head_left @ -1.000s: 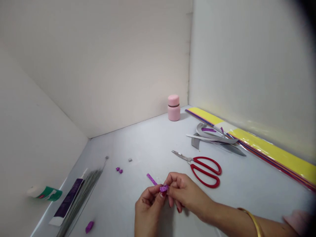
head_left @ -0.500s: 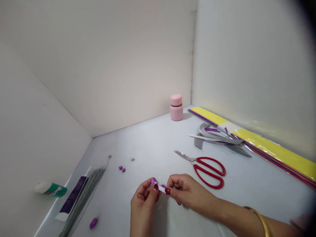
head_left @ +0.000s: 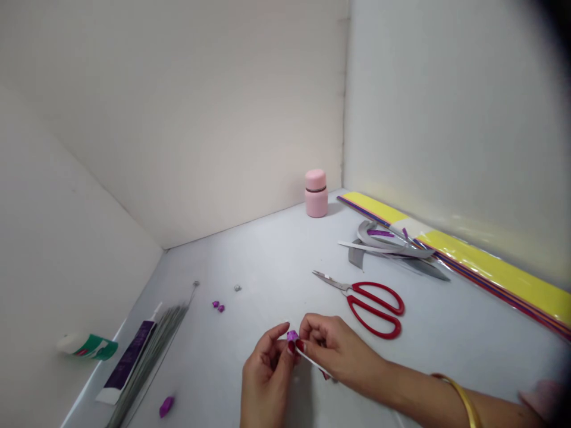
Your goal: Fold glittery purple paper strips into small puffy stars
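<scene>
Dark red nail polish and a smooth gold-coloured bangle (head_left: 464, 399) on the right forearm.

A pale grey tabletop (head_left: 267, 270) is bearing red-handled metal scissors (head_left: 375, 309), a pink cylindrical lidded container (head_left: 316, 194), a purple-and-white tube (head_left: 130, 359), a bundle of thin grey stems (head_left: 149, 368), small purple folded pieces (head_left: 218, 306) and curling grey strips (head_left: 397, 251).

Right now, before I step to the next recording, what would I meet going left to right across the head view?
Green-and-white bottle, purple-and-white tube, bundle of thin grey wires, two small purple pieces, small silvery piece, left hand, pink jar, red-handled scissors, pack of yellow sheets.
</scene>
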Motion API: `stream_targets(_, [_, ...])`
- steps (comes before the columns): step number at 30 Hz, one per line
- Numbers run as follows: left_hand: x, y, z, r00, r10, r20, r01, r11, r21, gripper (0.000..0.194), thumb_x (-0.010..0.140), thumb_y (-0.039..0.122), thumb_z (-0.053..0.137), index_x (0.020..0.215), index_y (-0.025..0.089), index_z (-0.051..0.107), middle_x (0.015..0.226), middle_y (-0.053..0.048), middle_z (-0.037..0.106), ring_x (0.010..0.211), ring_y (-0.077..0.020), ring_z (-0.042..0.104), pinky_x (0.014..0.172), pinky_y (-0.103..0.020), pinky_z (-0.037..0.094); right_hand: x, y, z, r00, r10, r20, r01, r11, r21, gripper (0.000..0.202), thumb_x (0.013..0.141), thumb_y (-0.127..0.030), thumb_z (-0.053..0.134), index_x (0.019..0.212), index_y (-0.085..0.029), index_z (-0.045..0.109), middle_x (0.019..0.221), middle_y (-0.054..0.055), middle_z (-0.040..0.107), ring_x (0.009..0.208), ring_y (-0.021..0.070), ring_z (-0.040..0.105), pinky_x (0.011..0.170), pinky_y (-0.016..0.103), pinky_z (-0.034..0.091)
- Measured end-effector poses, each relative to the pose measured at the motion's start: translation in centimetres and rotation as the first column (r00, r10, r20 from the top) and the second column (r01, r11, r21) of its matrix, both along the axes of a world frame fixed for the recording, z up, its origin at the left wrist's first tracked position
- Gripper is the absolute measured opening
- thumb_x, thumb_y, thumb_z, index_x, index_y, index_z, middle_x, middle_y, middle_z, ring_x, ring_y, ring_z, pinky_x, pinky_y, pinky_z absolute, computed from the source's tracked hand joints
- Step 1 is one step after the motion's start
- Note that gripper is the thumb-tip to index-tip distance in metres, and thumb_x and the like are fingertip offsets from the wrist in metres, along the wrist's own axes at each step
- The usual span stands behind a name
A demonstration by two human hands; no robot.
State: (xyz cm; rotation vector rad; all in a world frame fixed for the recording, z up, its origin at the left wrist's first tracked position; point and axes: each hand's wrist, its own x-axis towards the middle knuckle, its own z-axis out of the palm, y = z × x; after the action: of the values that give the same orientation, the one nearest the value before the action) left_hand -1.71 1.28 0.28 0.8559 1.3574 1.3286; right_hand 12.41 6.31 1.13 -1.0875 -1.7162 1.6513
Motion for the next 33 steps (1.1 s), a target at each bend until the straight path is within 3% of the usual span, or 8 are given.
stream_targets(3, [-0.3,0.1,0.2,0.993,-0.077,0.091,0.081,0.996,-0.043,0.039,0.064,0.036,0.075,0.095,0.014,0.066,0.063,-0.002,0.069,0.06,-0.0133,0.06,0.06,-0.023,0.047,0.0,0.0,0.3,1.0,-0.012,-0.008,0.012,1.0,-0.021,0.011,0.079,-0.028,0.051,0.074,-0.018,0.053,0.059,-0.004,0.059,0.039,0.006,0.042,0.035,0.016,0.032])
stream_targets(8, [0.4,0.1,0.3,0.996,0.052,0.069,-0.054,0.998,0.03,0.041,0.064,0.039,0.074,0.096,0.014,0.064,0.055,0.0,0.066,0.054,-0.0134,0.059,0.057,-0.023,0.047,-0.3,0.0,0.4,0.996,-0.025,-0.08,0.017,0.995,-0.098,0.011,0.078,-0.026,0.049,0.076,-0.017,0.056,0.06,-0.003,0.061,0.037,0.005,0.04,0.035,0.015,0.033])
stream_targets(13, [0.6,-0.1,0.2,0.999,0.048,-0.014,-0.047,0.998,0.03,0.041,0.066,0.041,0.072,0.096,0.014,0.064,0.055,-0.001,0.066,0.055,-0.0152,0.059,0.056,-0.024,0.046,-0.4,0.0,0.0,0.992,-0.078,-0.096,0.066,0.991,-0.115,0.009,0.075,-0.023,0.05,0.07,-0.017,0.055,0.051,-0.006,0.054,0.036,0.0053,0.04,0.036,0.016,0.034])
stream_targets(17, [0.6,0.0,0.3,0.998,0.042,-0.054,-0.041,0.999,0.031,0.031,0.07,0.042,0.068,0.085,0.015,0.07,0.062,-0.003,0.067,0.06,-0.0151,0.058,0.056,-0.022,0.045,-0.4,0.1,-0.1,0.988,-0.109,-0.108,0.094,0.986,-0.139,0.012,0.076,-0.028,0.052,0.07,-0.018,0.053,0.046,-0.009,0.045,0.034,0.0048,0.037,0.036,0.016,0.034])
stream_targets(24, [0.8,0.0,0.1,0.991,0.051,-0.127,-0.055,0.998,-0.026,0.027,0.067,0.039,0.071,0.062,0.013,0.069,0.05,0.0,0.061,0.051,-0.0121,0.052,0.051,-0.02,0.04,-0.4,-0.2,0.2,0.988,-0.082,-0.134,0.058,0.982,-0.177,0.016,0.074,-0.031,0.056,0.07,-0.017,0.053,0.048,-0.008,0.047,0.036,0.0052,0.038,0.036,0.016,0.035])
stream_targets(28, [0.2,0.2,0.0,0.998,0.068,0.009,-0.067,0.996,-0.065,0.031,0.065,0.042,0.072,0.061,0.012,0.066,0.052,-0.002,0.062,0.051,-0.0119,0.053,0.052,-0.021,0.041,-0.1,0.3,0.3,0.965,-0.023,-0.261,-0.041,0.97,-0.239,0.021,0.077,-0.037,0.057,0.083,-0.017,0.056,0.055,-0.005,0.056,0.039,0.0058,0.043,0.038,0.017,0.038])
stream_targets(31, [-0.3,0.4,0.1,0.983,0.056,0.172,-0.034,0.991,-0.128,0.033,0.066,0.042,0.073,0.058,0.011,0.064,0.052,-0.002,0.062,0.049,-0.0111,0.054,0.052,-0.021,0.041,0.3,0.5,0.7,0.925,0.051,-0.376,-0.163,0.948,-0.274,0.02,0.08,-0.032,0.055,0.096,-0.019,0.057,0.059,-0.005,0.058,0.044,0.0067,0.048,0.044,0.018,0.041])
stream_targets(33, [-0.5,0.5,0.2,0.967,0.048,0.251,-0.012,0.99,-0.143,0.031,0.066,0.039,0.073,0.057,0.012,0.062,0.051,-0.001,0.061,0.047,-0.0098,0.053,0.052,-0.02,0.041,0.5,0.6,1.0,0.912,0.142,-0.386,-0.234,0.951,-0.203,0.018,0.08,-0.026,0.055,0.096,-0.019,0.061,0.072,0.0,0.064,0.057,0.0101,0.056,0.052,0.022,0.047])
